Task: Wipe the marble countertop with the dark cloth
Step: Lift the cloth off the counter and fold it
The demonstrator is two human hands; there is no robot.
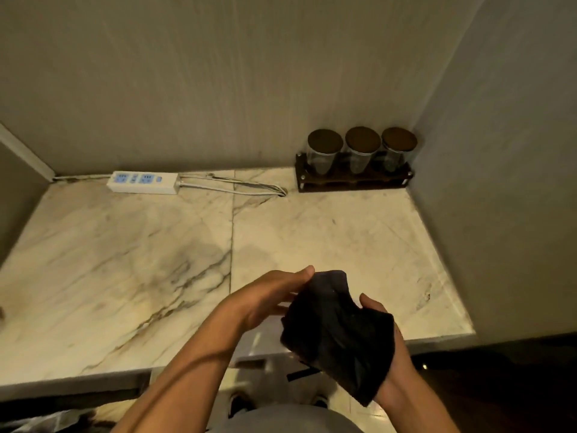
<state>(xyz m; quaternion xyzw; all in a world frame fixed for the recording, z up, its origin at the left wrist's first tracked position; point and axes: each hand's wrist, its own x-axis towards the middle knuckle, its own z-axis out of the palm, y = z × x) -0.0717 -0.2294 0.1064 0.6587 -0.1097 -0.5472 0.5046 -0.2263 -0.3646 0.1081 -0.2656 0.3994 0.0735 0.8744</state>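
Dark cloth held bunched above the near edge of the marble countertop, clear of the stone, right hand cupped beneath it and left hand pinching its far corner, apparently folding a pad before wiping.

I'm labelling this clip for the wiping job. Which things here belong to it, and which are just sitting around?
Part of the job:
- dark cloth, held above the front edge
- left hand and right hand, both gripping the cloth
- marble countertop

Just lying about:
- power strip and its cable along the back wall
- three lidded jars in a wooden rack, back right corner
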